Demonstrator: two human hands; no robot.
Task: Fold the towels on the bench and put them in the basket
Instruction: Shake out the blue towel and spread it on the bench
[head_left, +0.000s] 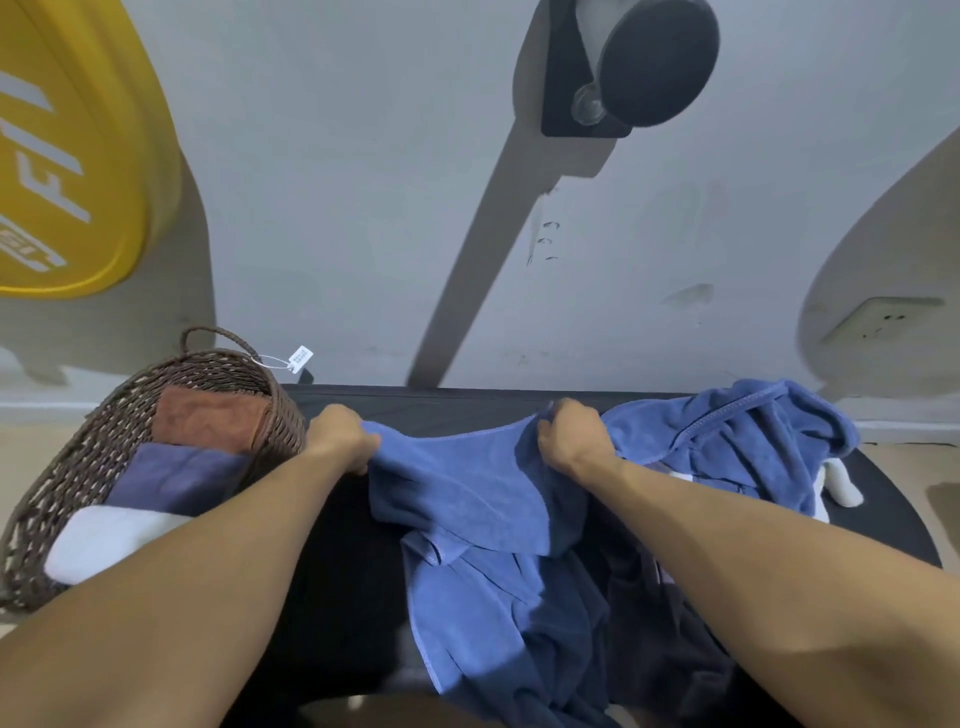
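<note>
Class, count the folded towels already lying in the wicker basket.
3: a brown one at the far end of the basket, a purple-blue one in the middle, a white one nearest. More may lie underneath.

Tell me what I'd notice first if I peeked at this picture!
Two hands, the left hand and the right hand, grip a blue towel stretched between them over the dark bench. On the left, a wicker basket holds folded towels; at the right lies a crumpled blue heap.
</note>
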